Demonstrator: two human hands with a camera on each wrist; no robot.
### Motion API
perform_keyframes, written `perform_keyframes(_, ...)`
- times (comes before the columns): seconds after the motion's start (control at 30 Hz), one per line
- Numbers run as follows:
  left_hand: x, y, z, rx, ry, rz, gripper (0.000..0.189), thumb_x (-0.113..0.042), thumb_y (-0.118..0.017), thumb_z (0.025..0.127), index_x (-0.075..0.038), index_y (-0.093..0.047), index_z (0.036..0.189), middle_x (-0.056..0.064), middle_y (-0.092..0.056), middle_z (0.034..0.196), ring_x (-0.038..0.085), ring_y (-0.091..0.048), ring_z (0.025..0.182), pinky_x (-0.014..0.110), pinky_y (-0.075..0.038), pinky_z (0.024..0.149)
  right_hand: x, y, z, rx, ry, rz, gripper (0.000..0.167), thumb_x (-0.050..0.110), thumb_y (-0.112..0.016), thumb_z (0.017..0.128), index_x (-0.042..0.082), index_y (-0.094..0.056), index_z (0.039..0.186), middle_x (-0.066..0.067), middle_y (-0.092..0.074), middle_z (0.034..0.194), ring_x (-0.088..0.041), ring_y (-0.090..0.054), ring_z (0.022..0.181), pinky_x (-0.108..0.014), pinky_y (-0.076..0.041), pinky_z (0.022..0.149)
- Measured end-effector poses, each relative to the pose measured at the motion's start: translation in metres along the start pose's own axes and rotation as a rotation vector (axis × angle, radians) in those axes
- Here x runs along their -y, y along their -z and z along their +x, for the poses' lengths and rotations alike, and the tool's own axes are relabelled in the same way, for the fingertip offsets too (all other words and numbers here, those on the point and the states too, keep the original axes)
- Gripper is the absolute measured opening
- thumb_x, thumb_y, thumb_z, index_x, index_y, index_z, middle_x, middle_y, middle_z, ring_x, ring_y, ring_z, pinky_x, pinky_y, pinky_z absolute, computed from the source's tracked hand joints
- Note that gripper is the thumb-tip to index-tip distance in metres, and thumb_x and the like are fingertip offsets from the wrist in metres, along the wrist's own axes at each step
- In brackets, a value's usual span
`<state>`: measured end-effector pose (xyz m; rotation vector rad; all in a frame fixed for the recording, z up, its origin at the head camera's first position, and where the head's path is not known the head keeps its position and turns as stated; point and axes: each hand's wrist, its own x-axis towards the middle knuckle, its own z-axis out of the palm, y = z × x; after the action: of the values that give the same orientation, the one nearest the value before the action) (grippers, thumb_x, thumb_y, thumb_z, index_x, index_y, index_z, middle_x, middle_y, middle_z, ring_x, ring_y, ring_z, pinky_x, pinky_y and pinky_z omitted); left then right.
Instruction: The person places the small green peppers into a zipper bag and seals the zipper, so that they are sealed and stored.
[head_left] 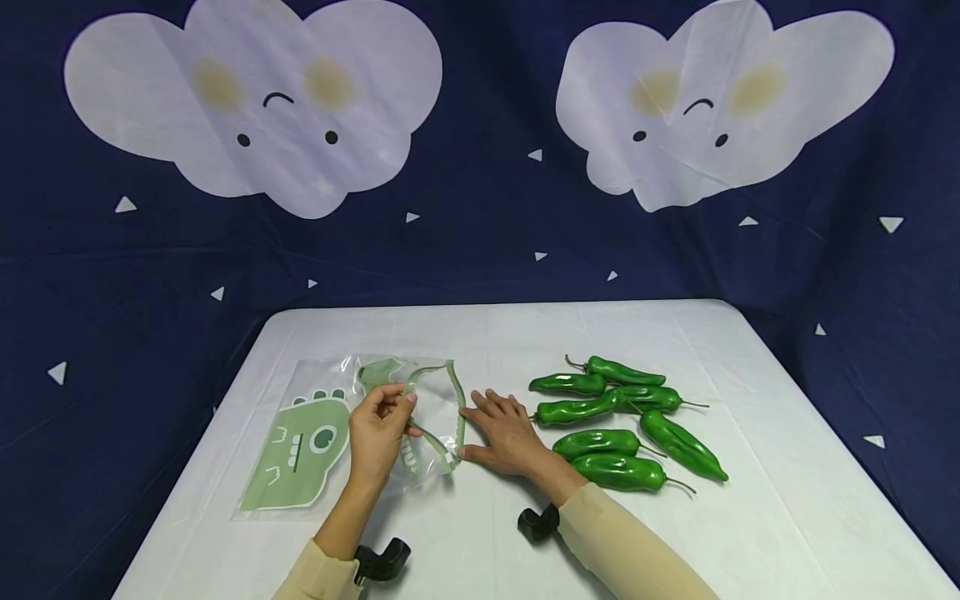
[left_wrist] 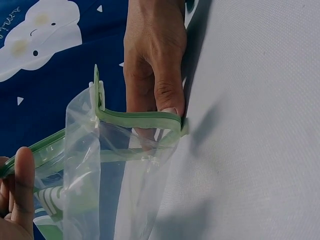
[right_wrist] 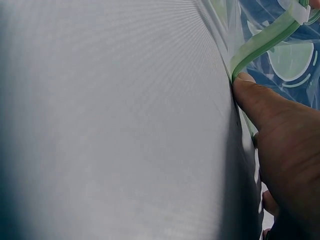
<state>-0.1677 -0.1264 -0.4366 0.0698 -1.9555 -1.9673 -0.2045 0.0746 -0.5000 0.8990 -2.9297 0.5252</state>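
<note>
A clear zip bag [head_left: 431,400] printed with a green dinosaur lies on the white table, its green-edged mouth spread apart toward the right. My left hand [head_left: 381,429] pinches one side of the green zip edge, lifting it off the table. At the opposite side of the mouth, my right hand [head_left: 506,433] rests palm down with fingers spread, its thumb touching the green edge. In the left wrist view, the white slider [left_wrist: 96,97] sits at the mouth's corner. Just right of the right hand lie several green peppers [head_left: 622,472].
The white table [head_left: 795,517] has rounded far corners. Behind it hangs a dark blue cloth [head_left: 480,233] with white clouds and triangles. Black wrist mounts [head_left: 384,560] stick out from both sleeves.
</note>
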Motion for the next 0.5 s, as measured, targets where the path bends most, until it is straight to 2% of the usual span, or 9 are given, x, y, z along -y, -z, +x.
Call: perform_keyframes(0.5,0.0005,0.0016,-0.0006,0.025,0.032,0.037,0.020,0.001,-0.065,0.085,0.006,-0.062,0.104,0.011,-0.055,0.080,0.008,-0.055,0.054,0.029,-0.058,0.046,0.0012,0.0027,0.0010,0.016,-0.017,0.045,0.063,0.055,-0.060,0.085,0.022,-0.047,0.138,-0.009,-0.037,0.151,-0.033,-0.029,0.141,-0.058,-0.026,0.114)
